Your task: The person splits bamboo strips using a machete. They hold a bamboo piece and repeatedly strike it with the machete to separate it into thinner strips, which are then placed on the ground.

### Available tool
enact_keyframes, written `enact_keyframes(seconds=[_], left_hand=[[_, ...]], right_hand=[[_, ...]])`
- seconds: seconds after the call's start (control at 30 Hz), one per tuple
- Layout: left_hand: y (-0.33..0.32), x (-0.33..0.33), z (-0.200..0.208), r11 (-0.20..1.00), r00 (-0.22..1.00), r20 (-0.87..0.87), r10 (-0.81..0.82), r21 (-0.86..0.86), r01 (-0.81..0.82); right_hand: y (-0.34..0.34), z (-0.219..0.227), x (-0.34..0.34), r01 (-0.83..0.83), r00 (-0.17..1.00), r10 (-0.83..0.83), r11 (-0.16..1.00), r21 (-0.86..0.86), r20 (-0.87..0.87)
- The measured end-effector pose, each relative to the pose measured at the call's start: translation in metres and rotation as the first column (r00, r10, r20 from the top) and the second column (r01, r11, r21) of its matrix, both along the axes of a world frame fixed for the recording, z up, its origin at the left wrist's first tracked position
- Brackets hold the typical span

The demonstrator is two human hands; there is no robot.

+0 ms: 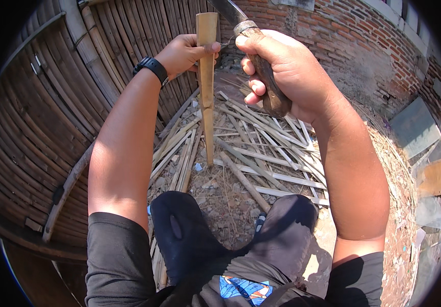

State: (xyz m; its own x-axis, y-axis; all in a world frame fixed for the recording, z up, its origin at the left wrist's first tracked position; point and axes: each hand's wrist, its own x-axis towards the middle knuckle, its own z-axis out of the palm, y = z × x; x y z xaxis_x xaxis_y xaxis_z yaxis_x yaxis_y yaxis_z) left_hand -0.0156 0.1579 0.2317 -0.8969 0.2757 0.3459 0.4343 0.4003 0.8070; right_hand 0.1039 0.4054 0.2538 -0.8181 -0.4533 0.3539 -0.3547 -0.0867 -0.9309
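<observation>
My left hand (183, 53) grips a flat bamboo slat (207, 87) near its top, thumb across the front face. The slat stands upright, its lower end reaching down to the ground between my knees and the strip pile. In my right hand (297, 69) is a machete (267, 71), my fingers closed around its dark wooden handle. A metal collar joins the handle to the blade, which points up and left past the slat's top; the rest of the blade runs out of the picture. Blade and slat look apart, though I cannot tell their exact distance.
Several split bamboo strips (276, 148) lie scattered on the rubble-strewn ground ahead. A bamboo-slat wall (51, 102) rises close on the left. A worn brick wall (348, 46) stands behind, and flat panels (415, 128) lean at the right. My bent knees frame the near ground.
</observation>
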Motion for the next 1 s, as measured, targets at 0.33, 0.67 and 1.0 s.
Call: enact_keyframes(seconds=[0.33, 0.67, 1.0], left_hand=[[-0.007, 0.013, 0.002, 0.999, 1.000, -0.015, 0.010, -0.049, -0.011], [-0.015, 0.016, -0.001, 0.998, 0.994, -0.095, 0.045, -0.031, -0.048], [-0.013, 0.126, -0.020, 0.903, 0.973, 0.042, 0.229, 0.363, -0.228]], right_hand=[[-0.022, -0.006, -0.007, -0.034, 0.999, 0.036, 0.998, -0.050, 0.040], [-0.041, -0.009, -0.012, -0.013, 0.999, 0.013, 1.000, 0.024, 0.037], [-0.085, -0.019, -0.008, 0.142, 0.990, -0.143, 0.989, 0.045, 0.010]])
